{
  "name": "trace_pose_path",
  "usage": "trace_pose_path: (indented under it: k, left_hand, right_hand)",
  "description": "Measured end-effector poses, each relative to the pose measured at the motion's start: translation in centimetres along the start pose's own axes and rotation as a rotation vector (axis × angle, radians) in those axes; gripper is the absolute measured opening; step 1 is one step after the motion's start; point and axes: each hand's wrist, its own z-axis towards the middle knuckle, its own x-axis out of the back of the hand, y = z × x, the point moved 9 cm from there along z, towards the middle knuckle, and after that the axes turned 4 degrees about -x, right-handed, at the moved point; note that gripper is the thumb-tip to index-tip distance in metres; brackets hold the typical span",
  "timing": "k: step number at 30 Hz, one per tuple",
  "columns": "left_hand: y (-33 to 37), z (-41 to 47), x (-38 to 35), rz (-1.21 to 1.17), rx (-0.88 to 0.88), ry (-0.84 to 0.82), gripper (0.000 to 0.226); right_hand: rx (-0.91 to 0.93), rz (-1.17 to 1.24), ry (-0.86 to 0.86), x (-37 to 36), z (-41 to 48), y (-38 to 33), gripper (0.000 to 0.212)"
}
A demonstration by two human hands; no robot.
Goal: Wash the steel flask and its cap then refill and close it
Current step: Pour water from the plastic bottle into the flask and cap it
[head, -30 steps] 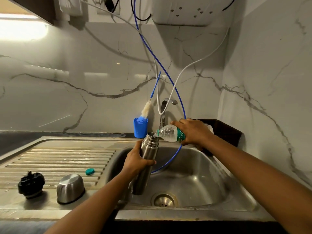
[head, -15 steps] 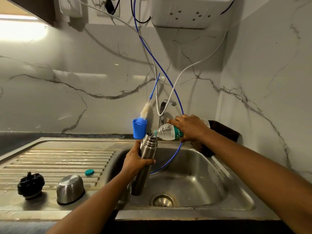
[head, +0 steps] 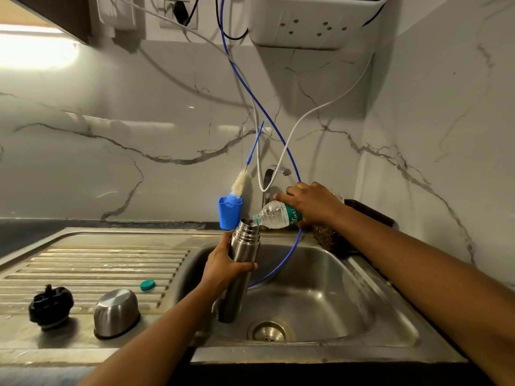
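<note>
The left hand [head: 225, 264] grasps the steel flask [head: 240, 270] around its upper body and holds it a little tilted over the sink [head: 376, 310], with the open mouth up. Far to the left of this hand, on the ribbed draining surface [head: 97, 263], sit the black stopper [head: 50, 306] and, just beside it, the steel cap [head: 116, 312] turned upside down; a small teal bottle cap [head: 147, 285] lies nearer to the hand. To the right and a bit higher, the right hand [head: 313, 203] grips a plastic water bottle [head: 274, 215] tipped almost flat, its neck touching the rim of the flask.

So the step in hand seems to be the refilling. How full the flask is, I cannot tell. The next move probably calls for bringing the bottle upright, putting it down, then reaching left for the stopper and the cap to close the flask, keeping it upright so nothing spills.
</note>
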Motion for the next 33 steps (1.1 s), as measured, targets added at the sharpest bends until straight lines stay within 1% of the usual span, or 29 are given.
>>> trace_pose_path:
  k: [7,12,17,22,33]
  left_hand:
    - [0.0,0.1,0.0,0.006,0.008,0.000,0.094]
    - [0.0,0.1,0.0,0.022,-0.005,0.003,0.092]
    - [-0.2,0.2,0.1,0.022,0.003,0.010,0.094]
    - [-0.1,0.2,0.1,-0.001,0.000,0.011,0.090]
    - [-0.1,0.1,0.4,0.007,-0.007,0.030,0.092]
  right_hand:
    - [0.012,-0.046,-0.015,-0.1,0.7,-0.1,0.086]
    - [0.024,-0.080,-0.026,-0.2,0.9,0.0,0.086]
    - [0.040,-0.109,0.000,-0.1,1.2,-0.1,0.084]
    - [0.062,-0.158,0.022,0.2,1.5,-0.3,0.083]
    - [0.062,-0.168,0.012,0.4,1.5,-0.4,0.082]
